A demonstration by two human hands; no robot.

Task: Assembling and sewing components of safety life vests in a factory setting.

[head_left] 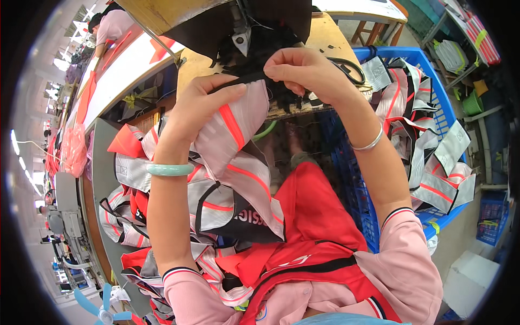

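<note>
My left hand [201, 103] grips a grey fabric panel [254, 103] with a bright red-orange stripe, its thumb lying along the black edging strip [246, 79] on the upper edge. At the far end of that strip, the thumb and forefinger of my right hand [306, 73] are pinched together on it. Just beyond both hands is a sewing machine [241, 40], its metal foot above a dark, lint-strewn work area. Below the held panel, more striped grey pieces [244, 179] with black edging hang in a heap beside my lap.
Black-handled scissors [351, 70] rest on the wooden table [325, 35] beyond my right wrist. A blue plastic crate [447, 103] at the right holds many striped pieces. Left of me stands a long white table [116, 81], where another person [111, 27] leans. A blue fan [103, 309] is at lower left.
</note>
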